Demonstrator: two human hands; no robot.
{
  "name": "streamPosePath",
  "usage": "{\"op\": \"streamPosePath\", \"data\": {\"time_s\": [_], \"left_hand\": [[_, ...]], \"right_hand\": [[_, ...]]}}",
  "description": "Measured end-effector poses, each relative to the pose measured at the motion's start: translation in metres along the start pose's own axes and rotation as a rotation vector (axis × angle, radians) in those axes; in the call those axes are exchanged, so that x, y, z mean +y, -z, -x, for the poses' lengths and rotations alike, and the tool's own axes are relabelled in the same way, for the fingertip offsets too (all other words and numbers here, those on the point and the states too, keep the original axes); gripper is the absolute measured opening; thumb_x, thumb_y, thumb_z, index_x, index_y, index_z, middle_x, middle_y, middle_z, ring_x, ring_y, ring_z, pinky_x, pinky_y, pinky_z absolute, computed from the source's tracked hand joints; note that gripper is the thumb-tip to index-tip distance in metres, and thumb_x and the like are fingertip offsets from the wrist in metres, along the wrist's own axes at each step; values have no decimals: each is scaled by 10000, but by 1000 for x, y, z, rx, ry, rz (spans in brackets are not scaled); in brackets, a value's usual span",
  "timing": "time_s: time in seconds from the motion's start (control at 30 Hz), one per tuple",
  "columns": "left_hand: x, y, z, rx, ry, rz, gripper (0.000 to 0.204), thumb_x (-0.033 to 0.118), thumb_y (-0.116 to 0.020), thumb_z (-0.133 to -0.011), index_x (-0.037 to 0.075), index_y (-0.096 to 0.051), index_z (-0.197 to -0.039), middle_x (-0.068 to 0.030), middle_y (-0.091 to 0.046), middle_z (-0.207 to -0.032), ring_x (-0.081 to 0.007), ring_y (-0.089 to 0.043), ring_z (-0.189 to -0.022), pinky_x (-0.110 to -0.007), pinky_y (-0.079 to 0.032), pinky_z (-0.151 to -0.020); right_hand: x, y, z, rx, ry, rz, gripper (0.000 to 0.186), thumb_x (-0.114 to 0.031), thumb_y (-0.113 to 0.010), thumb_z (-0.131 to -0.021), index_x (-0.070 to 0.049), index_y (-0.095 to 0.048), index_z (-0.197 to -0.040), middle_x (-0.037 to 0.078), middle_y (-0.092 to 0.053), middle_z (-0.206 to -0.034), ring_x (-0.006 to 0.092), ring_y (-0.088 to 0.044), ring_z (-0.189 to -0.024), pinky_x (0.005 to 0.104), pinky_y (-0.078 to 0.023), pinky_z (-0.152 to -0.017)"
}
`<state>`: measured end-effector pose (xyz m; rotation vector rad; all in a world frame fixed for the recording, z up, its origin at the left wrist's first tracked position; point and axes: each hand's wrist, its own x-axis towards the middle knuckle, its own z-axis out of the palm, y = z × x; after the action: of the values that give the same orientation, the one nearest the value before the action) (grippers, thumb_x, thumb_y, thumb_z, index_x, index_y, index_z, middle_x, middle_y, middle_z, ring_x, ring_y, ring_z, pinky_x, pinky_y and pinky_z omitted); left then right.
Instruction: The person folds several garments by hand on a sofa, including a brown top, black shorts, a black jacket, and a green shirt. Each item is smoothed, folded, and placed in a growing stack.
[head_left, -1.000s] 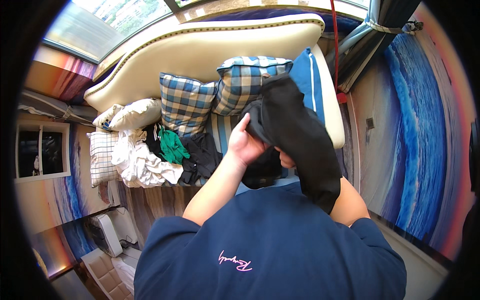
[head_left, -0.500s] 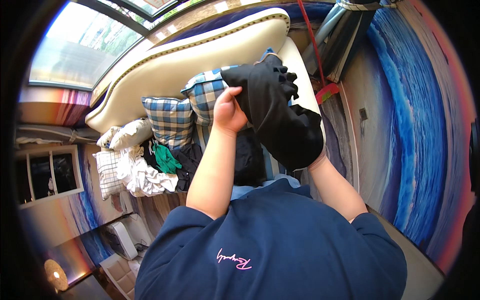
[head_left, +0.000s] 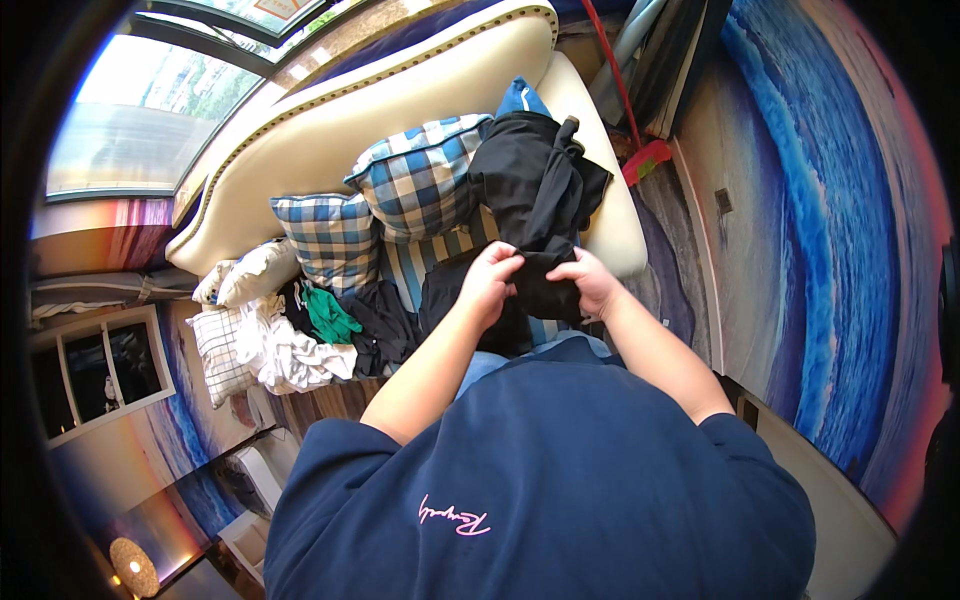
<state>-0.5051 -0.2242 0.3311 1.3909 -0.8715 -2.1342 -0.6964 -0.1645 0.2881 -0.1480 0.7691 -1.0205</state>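
Observation:
Both hands pinch the near edge of a black garment (head_left: pixel 530 180): my left hand (head_left: pixel 488 280) at its left, my right hand (head_left: pixel 590 285) at its right, both closed on the cloth. The garment's far part spreads over the right end of the cream sofa (head_left: pixel 620 245) and hides part of a blue pillow (head_left: pixel 525 95). Another dark piece of clothing (head_left: pixel 450 290) lies on the striped seat beside my left hand.
Checked pillows (head_left: pixel 410 170) lean on the backrest. At the left lie white clothing (head_left: pixel 280 345), green cloth (head_left: pixel 330 315), black clothing (head_left: pixel 380 330) and pale cushions (head_left: pixel 260 275). A red-handled broom (head_left: pixel 645 160) stands right of the sofa. A window (head_left: pixel 150 110) is at upper left.
The black garment has swung out and away from me, its bulk now farther up. My left hand has moved down to the garment's near edge; my right hand has come into view gripping it.

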Motion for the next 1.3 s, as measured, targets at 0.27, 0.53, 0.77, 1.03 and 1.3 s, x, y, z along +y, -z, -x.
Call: {"op": "streamPosePath", "data": {"time_s": [0.27,0.53,0.77,1.03,1.3], "left_hand": [[25,35,20,-382,-191,807,251,145,-503,-929,48,-602,-1139,-133,-677,-1181,-325,-621,-1132,-471,-456,-1026],[37,64,35,-459,-304,1000,249,208,-516,-843,72,-558,-1047,-174,-640,-1149,-374,-598,-1097,-527,-427,-1032],[50,138,-3,201,-270,107,48,55,-505,-762,84,-532,-789,-65,-601,-877,-243,-606,-847,-345,-501,-784],[31,-29,-106,435,-613,-1399,663,217,-766,-763,136,-499,-1365,-203,-510,-1328,-382,-536,-1208,-440,-455,-1020],[60,-34,-137,61,-610,-414,190,136,-499,-956,41,-637,-1045,-95,-677,-1011,-229,-641,-964,-355,-520,-850]], "right_hand": [[-28,25,10,-20,-5,-368,244,-92,-546,-867,0,-666,-1058,150,-714,-1036,284,-691,-970,401,-535,-941],[-18,54,-37,377,-231,-371,358,-285,-574,-962,9,-653,-1149,145,-710,-1113,275,-683,-1010,404,-539,-928],[3,70,-49,399,68,41,204,-109,-622,-876,-40,-644,-1066,119,-685,-1021,272,-667,-931,408,-549,-852],[-10,58,-8,303,-117,-45,375,-304,-693,-886,-73,-607,-1168,139,-642,-1137,272,-621,-1042,415,-503,-932],[-45,35,-56,585,-152,144,820,-506,-706,-861,18,-414,-1418,187,-460,-1429,299,-478,-1288,430,-412,-1068]]}}
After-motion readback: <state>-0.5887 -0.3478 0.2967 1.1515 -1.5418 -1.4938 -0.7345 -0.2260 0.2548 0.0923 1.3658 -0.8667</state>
